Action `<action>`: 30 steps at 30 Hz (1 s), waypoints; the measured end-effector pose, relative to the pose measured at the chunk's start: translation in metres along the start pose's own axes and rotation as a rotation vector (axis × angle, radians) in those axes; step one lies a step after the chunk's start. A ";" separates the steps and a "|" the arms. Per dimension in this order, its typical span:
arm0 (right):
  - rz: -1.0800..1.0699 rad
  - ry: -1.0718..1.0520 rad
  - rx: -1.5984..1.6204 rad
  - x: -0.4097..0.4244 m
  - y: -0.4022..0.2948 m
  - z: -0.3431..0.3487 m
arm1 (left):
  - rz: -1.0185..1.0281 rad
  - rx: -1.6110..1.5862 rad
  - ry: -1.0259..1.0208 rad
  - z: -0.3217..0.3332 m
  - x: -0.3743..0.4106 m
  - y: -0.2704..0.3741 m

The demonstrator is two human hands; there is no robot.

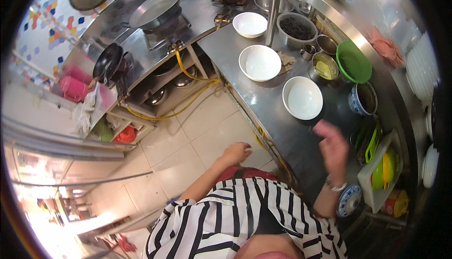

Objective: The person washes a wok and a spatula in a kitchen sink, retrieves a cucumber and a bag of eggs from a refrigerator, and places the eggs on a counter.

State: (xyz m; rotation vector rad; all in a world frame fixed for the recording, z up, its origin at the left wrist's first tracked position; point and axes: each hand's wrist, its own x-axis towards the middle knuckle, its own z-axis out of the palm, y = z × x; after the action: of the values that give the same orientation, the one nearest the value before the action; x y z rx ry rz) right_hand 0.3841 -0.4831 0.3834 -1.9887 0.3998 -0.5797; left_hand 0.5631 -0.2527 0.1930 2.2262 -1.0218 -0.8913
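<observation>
Several empty white bowls stand along the steel counter (pixel 275 108): one at the far end (pixel 250 25), another in the middle (pixel 260 63) and the nearest one (pixel 302 98) towards me. My right hand (pixel 332 146), slightly blurred, is over the counter just below the nearest bowl; a gap shows between them, and I see nothing in its grasp. A bracelet circles that wrist. Away from the counter, my left hand (pixel 237 153) hangs above the tiled floor near my waist, fingers curled, touching no object that I can make out.
Beyond the bowls are a pot of dark food (pixel 297 29), a green plastic basin (pixel 354 61) and a blue-and-white bowl (pixel 362 99). A plastic tray (pixel 374 174) lies at the right. Across the floor, a large wok (pixel 155 9) sits on a gas stove beside yellow hoses (pixel 183 68).
</observation>
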 end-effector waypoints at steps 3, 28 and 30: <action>-0.755 0.318 -0.331 0.066 -0.112 -0.022 | -0.088 -0.043 0.030 -0.046 0.010 -0.048; -1.112 0.275 -1.097 0.008 -0.231 -0.171 | 1.152 -0.221 0.219 -0.144 0.076 0.331; -1.253 0.469 -0.771 -0.004 -0.222 -0.189 | 1.256 -0.188 0.344 -0.139 0.105 0.406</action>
State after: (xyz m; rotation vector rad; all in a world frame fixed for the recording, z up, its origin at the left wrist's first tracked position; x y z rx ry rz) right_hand 0.2836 -0.5173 0.6547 -2.6982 -0.5330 -1.9067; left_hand 0.5368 -0.5437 0.5244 1.0986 -1.6894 -0.0191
